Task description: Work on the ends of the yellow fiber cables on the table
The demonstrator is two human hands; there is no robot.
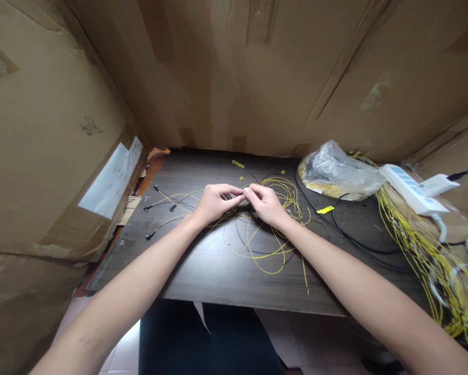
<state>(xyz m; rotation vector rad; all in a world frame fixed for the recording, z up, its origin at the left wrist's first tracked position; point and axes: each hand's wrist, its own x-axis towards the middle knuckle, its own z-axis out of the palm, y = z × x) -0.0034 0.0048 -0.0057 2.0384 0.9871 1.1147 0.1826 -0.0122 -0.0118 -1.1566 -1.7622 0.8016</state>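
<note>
My left hand (215,203) and my right hand (267,205) meet above the middle of the dark table, thumbs and forefingers pinched together. A thin yellow wire appears to be between the fingertips, but its end is mostly hidden. Loose yellow wires (273,273) loop below and to the right of my right hand, with a few dark wires among them. To the left of my left hand, wires fan out to several black connectors (150,236). Small yellow pieces (237,164) lie just beyond my fingers.
A clear plastic bag (337,174) with yellowish contents sits at the back right. Beside it are a white power strip (411,190), a thick yellow wire bundle (417,250) and a black cable (359,245) with a yellow tag (325,210). Cardboard walls (218,78) enclose the dark table (218,276).
</note>
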